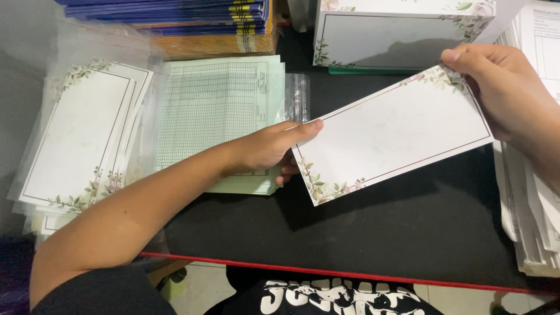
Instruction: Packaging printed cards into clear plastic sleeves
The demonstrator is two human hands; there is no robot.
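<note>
black table (408, 233) with a red front edge; stack of green ruled sheets (219, 111) left of centre; floral-bordered white card (394, 137) held tilted above the table; left hand (274, 146) pinches its left end, right hand (507, 93) grips its top right corner

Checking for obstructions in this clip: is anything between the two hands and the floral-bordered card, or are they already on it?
Nothing visible stands between. The left hand pinches the card at its left short edge, and the right hand holds its upper right corner. The card is lifted clear above the black table, tilted, touching no stack.
</note>
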